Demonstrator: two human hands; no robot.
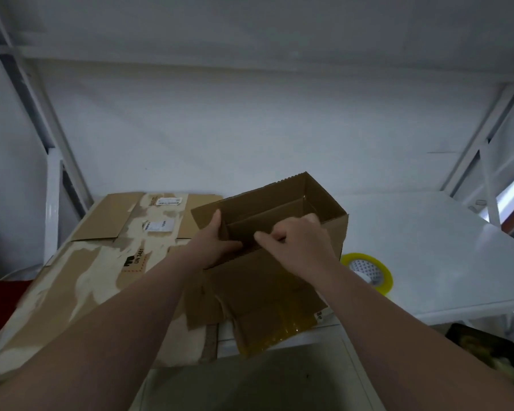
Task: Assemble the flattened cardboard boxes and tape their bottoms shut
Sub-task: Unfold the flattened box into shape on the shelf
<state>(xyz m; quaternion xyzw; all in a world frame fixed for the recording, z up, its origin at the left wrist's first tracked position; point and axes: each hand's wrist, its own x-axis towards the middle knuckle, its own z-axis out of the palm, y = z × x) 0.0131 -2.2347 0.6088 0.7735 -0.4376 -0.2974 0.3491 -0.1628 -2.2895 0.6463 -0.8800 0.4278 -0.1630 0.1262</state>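
In the head view, the left end of the open cardboard box [324,200] at frame centre is gripped by the left hand [220,238], and its near wall is pinched by the curled right hand [301,244]. Flattened cardboard [101,262] is spread at lower left. A yellow tape roll [385,278] is seen just right of the box on the white counter [428,247], backed by a white wall [250,129].

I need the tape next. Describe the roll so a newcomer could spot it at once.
Start at the white table and find the open cardboard box. Just right of that box lies the tape roll, flat on the tabletop. It is the only ring there: translucent yellow with a white core.
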